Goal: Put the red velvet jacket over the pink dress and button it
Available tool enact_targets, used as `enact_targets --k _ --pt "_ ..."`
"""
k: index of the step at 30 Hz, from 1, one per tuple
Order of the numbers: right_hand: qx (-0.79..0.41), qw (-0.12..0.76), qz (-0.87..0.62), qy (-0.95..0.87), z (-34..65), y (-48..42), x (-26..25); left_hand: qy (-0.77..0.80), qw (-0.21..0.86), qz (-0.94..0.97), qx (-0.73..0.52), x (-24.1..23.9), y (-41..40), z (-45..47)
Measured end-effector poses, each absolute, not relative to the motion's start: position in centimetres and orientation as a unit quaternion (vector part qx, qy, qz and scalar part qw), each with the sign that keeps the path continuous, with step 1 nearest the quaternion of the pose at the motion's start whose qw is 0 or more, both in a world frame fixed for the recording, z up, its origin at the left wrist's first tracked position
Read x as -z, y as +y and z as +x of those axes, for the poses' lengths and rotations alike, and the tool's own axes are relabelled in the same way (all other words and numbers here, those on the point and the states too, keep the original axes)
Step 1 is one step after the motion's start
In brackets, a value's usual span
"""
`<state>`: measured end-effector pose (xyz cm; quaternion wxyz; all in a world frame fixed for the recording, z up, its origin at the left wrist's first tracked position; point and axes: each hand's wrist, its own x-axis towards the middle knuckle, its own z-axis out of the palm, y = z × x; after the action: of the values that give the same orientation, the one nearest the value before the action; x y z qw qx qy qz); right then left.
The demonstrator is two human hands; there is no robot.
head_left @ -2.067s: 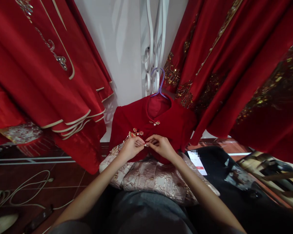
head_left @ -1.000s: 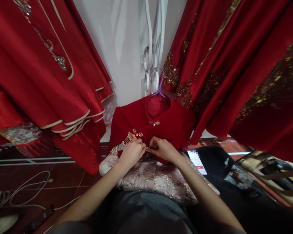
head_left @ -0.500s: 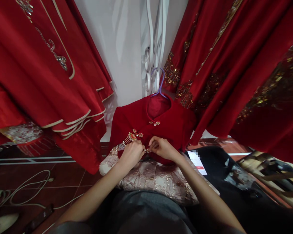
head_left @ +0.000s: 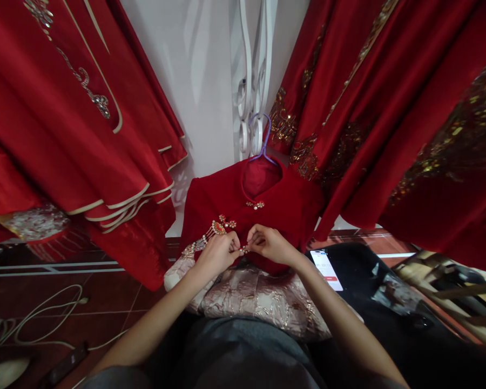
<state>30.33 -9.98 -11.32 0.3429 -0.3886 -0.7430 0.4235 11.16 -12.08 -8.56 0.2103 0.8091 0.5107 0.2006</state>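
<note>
A red high-collared garment (head_left: 218, 192) hangs on a purple hanger (head_left: 265, 141), its lower part resting on a pale patterned cushion (head_left: 267, 300). Beaded clasps run down its front: one at the collar (head_left: 255, 205), another beside a fan-shaped ornament (head_left: 217, 228) with pearl strands. Lower down, my left hand (head_left: 221, 251) and my right hand (head_left: 271, 246) meet at a small beaded clasp (head_left: 243, 250). Each hand pinches it from its own side, fingers curled. My fingertips partly cover the clasp, so whether it is fastened cannot be made out.
Red garments (head_left: 117, 135) hang at the left, and sequinned red ones (head_left: 389, 108) at the right. Behind stands a white scrolled metal frame (head_left: 245, 97). A lit phone (head_left: 326, 270) and a clear plastic bag (head_left: 397, 294) lie on black cloth. White cables (head_left: 44, 308) trail over the floor.
My left fingers have shifted slightly and opened out a little around the clasp. My right hand has barely moved, and the garment stays in place.
</note>
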Motion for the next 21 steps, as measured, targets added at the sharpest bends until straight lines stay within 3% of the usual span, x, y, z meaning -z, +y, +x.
enact_targets --k 9,21 --pt "-0.425 0.333 -0.401 -0.740 30.14 -10.07 11.14 0.481 0.141 0.842 -0.201 8.49 -11.94 11.18" --pt "-0.417 0.336 -0.398 -0.745 30.11 -10.09 11.60 0.477 0.188 0.834 -0.205 8.43 -11.83 11.08"
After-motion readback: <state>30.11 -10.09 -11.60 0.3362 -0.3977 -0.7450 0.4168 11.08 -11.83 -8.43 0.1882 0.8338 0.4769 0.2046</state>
